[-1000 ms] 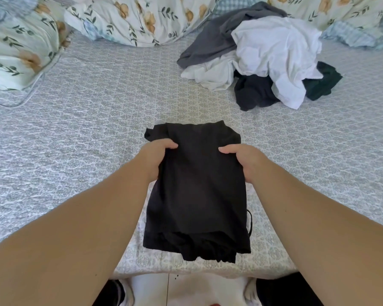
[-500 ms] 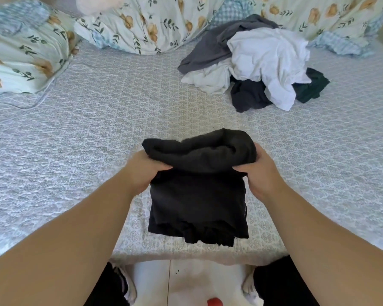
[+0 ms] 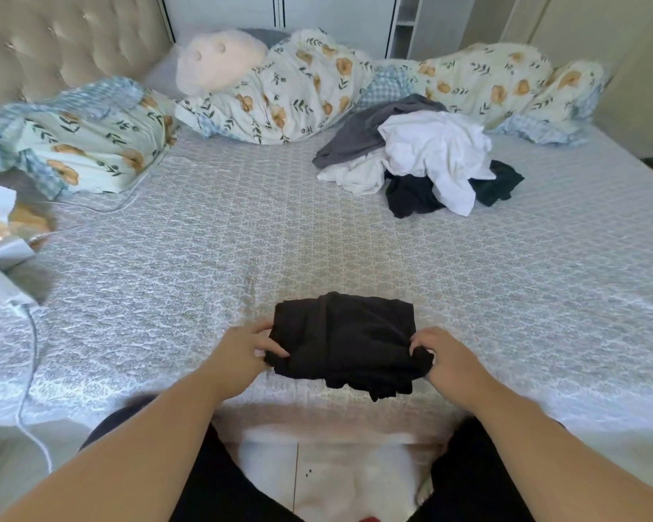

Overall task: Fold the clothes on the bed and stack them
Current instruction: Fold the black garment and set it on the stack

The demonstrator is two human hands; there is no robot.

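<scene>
**Black garment folded small at the near edge of the bed**

Head view: A black garment (image 3: 344,344), folded into a compact bundle, lies on the bed (image 3: 204,258) close to its near edge, in front of the person. The left hand (image 3: 242,350) pinches the bundle's left side, its fingers curled over the cloth at the near left corner. The right hand (image 3: 443,356) grips the near right corner, fingers curled down into the fabric. A ragged hem of the garment hangs slightly past the bundle's near side, towards the edge of the mattress.

Well apart from it, at the far right of the bed, sits a loose pile of unfolded clothes (image 3: 423,160): a grey piece at the back, white pieces on top, dark pieces underneath and to the right. Behind the pile, a rumpled floral duvet (image 3: 310,88) runs along the far side of the bed. A floral pillow (image 3: 80,145) lies at the far left near the tufted headboard (image 3: 65,39), and a pale plush toy (image 3: 215,62) rests against the duvet. A white cable (image 3: 31,371) trails down the left edge of the bed. The person's dark-clothed legs show at the bottom, over a white floor.
</scene>
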